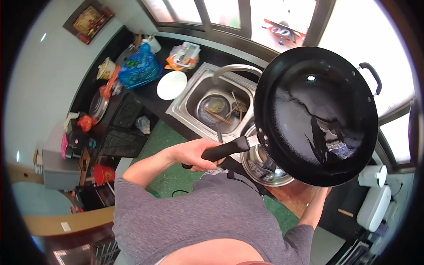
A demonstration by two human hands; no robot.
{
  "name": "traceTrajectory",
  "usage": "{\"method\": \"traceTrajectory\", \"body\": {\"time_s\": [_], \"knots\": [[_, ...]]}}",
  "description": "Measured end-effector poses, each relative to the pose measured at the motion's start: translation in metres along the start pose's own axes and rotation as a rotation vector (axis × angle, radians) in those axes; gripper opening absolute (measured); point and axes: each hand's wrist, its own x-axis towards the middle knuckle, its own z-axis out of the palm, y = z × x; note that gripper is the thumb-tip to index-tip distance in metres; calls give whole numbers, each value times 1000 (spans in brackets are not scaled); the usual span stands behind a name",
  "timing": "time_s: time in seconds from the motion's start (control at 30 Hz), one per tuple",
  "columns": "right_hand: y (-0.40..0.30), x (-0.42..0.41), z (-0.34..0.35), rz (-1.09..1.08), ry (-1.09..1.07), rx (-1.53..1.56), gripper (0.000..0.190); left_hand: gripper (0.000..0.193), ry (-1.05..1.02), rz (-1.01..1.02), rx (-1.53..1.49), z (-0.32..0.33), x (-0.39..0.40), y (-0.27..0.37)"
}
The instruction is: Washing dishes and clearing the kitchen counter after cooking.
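A large black wok [314, 116] with a glossy inside is held up, tilted, over the right part of the sink. My left hand [198, 154] is shut around its long black handle [227, 150]. The wok hides nearly all of my right hand [326, 190], which is behind its lower right rim, so its grip cannot be seen. A small loop handle [372, 78] sticks out on the wok's far side. Partly under the wok is a shiny steel vessel [250, 165]. Left of the wok, the steel sink basin [195, 96] holds a round strainer-like bowl [213, 107] and several chopsticks [218, 116].
A curved faucet [232, 68] arches over the sink. On the left counter are a white plate [172, 85], a blue plastic bag [139, 71] and packaging [185, 56]. A stove [122, 132] stands further left. To the right lie a wooden board [288, 195] and a white appliance [374, 208].
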Motion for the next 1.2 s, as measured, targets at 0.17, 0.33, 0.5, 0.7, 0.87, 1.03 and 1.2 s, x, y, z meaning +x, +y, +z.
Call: {"method": "traceTrajectory", "body": {"time_s": [0.17,0.33,0.5,0.7,0.87,1.03,1.2], "knots": [[-2,-7,8,14,11,-91,18,35,118,31,-107,5,-40,8],[-5,-14,12,-23,-33,-103,18,33,345,106,-188,5,-91,2],[-9,-31,35,-8,-8,-188,15,40,616,290,-225,3,-120,-16],[-5,-20,34,-11,28,-182,15,36,848,360,-218,-3,-142,-32],[-1,-13,30,-7,7,-170,14,24,873,488,-363,-13,-149,-63],[-5,-6,32,14,9,-173,14,19,891,548,-534,-29,-148,-103],[-5,-3,27,62,-29,-100,17,17,1044,426,-493,-36,-149,-130]]}}
